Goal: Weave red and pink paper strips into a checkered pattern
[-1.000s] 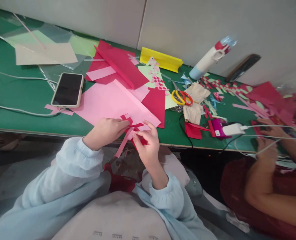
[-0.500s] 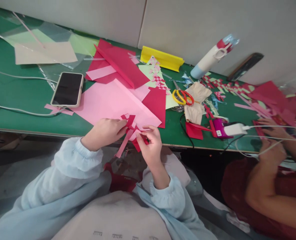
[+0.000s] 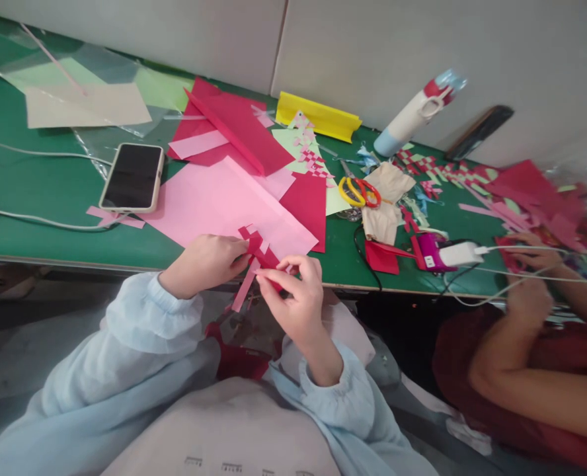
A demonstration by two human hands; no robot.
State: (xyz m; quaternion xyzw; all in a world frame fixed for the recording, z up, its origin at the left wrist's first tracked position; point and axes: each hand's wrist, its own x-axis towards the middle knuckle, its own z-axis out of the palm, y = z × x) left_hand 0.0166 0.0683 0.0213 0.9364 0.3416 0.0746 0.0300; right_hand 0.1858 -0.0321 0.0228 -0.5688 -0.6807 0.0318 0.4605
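At the table's front edge I hold a small woven piece of red and pink paper strips (image 3: 256, 243). My left hand (image 3: 205, 264) is closed on its left side, thumb and fingers pinching the red weave. My right hand (image 3: 296, 294) is closed too, with thumb and forefinger tips together at the top of a pink paper strip (image 3: 245, 289). That strip slants down past the table edge. The fingers partly hide the lower right of the weave. Under and behind it lies a large pink paper sheet (image 3: 199, 198).
A phone (image 3: 133, 177) lies left on the green table (image 3: 40, 225). Red paper (image 3: 234, 129), a folded yellow piece (image 3: 318, 118), scissors (image 3: 357, 192), a bottle (image 3: 415, 112) and a purple plug block (image 3: 435, 252) lie further off. A co-worker's hands (image 3: 531, 277) are at right.
My right hand has shifted its grip, its thumb and forefinger moving left toward the pink strip. My left hand keeps its hold. The whole view has shifted slightly.
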